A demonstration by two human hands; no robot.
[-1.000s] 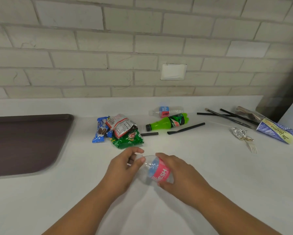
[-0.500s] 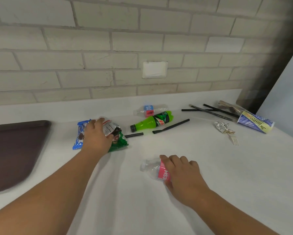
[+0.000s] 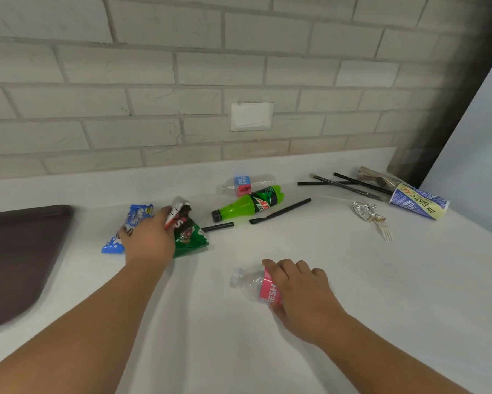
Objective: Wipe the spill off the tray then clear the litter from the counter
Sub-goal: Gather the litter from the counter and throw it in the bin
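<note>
On the white counter [image 3: 353, 280], our left hand [image 3: 151, 240] had its fingers curled round a red-and-white wrapper [image 3: 179, 211], which lay on the green snack bag [image 3: 192, 237] beside the blue cookie pack [image 3: 134, 220]. Our right hand [image 3: 299, 291] grasped a clear pink-labelled bottle [image 3: 250, 281] lying on its side nearer us. Left of the litter sat the dark tray [image 3: 17, 251].

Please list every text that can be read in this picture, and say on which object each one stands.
"ESH": pink label of the near clear bottle, held by the right hand.
"RE FRE": blue and red label of the far clear bottle.
"DEW": green bottle.
"Bistro" and "FRESH": paper cup.
Too blurred to read: the blue packet, the green bag, and the red-and-white wrapper gripped by the left hand.
</note>
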